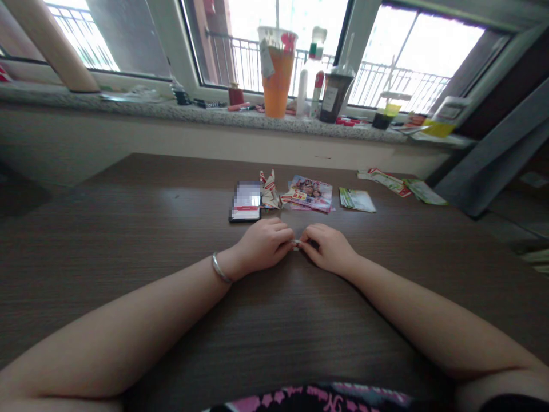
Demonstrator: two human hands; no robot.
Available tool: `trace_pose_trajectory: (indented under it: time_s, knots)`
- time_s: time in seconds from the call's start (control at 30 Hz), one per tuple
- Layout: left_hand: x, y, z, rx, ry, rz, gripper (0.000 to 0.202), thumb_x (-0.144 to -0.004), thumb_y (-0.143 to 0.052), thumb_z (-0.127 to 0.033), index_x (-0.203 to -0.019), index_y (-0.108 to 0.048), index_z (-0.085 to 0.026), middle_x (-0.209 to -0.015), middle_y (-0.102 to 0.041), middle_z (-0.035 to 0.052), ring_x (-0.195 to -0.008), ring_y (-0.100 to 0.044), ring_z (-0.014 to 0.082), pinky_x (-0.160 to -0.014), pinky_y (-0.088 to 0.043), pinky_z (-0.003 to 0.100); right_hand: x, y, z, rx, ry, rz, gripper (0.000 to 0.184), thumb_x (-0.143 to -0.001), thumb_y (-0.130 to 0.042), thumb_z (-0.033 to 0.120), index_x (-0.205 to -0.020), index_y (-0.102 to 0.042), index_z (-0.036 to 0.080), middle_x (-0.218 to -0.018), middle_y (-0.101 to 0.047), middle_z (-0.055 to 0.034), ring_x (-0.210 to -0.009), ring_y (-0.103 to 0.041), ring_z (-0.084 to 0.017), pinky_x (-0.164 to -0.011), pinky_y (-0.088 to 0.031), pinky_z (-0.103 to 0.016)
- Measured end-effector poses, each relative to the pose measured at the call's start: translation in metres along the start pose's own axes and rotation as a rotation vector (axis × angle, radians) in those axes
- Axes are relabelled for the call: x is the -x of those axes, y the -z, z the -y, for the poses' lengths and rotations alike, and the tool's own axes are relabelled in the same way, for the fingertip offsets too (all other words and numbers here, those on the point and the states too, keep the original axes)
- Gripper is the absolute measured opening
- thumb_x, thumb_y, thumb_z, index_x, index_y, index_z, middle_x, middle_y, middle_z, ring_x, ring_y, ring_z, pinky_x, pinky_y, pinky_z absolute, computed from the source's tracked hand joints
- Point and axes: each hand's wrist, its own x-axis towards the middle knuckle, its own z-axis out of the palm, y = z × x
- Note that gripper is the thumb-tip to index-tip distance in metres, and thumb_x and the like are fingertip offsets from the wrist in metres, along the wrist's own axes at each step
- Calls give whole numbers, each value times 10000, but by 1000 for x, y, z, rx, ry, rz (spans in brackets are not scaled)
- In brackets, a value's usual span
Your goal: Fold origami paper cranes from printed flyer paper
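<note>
Both my hands rest on the dark wooden table (pixel 128 229), fingertips meeting in the middle. My left hand (pixel 263 243), with a silver bangle (pixel 220 269) on its wrist, is curled closed. My right hand (pixel 328 247) is curled closed too. Between the two sets of fingertips sits a tiny pale piece (pixel 295 244), pinched from both sides; it is too small to name. A phone (pixel 246 201) lies just beyond my left hand. Beside it stands a folded paper figure (pixel 270 189).
Colourful leaflets (pixel 309 193), a green card stack (pixel 357 199) and more paper slips (pixel 388 181) lie at the table's far side. On the windowsill (pixel 128 106) stand an orange drink cup (pixel 277 71), a bottle (pixel 309 74), a dark cup (pixel 334 94) and small clutter.
</note>
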Motion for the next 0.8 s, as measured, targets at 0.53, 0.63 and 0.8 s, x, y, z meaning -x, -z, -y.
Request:
trace_pose_trajectory:
  time_s: [0.53,0.63,0.8]
  knots:
    - [1,-6,6,439,368,-251,121,-840,-632,-269,-874,-581,-165,-818,-643,7,-720,-589,127,-665,-481,250,0,-3,-7,-276,-160,-75,104,-867,-556,226,-767,-565,198,-735,-608,-12,-680,-553,-149,-635,-416,-262]
    - [0,-5,7,458,380,-228,142,-858,-615,-302,-842,-591,-163,-808,-645,11,-729,-588,133,-666,-478,258,0,-4,-9,-311,-171,-70,93,-862,-565,227,-774,-566,197,-738,-619,-12,-679,-560,-148,-639,-429,-265]
    - [0,-4,7,501,368,-182,156,-840,-630,-302,-893,-606,-157,-842,-656,24,-756,-598,146,-674,-478,272,1,-9,-15,-380,-199,-116,92,-863,-563,227,-776,-571,198,-760,-635,-18,-711,-578,-155,-670,-459,-278]
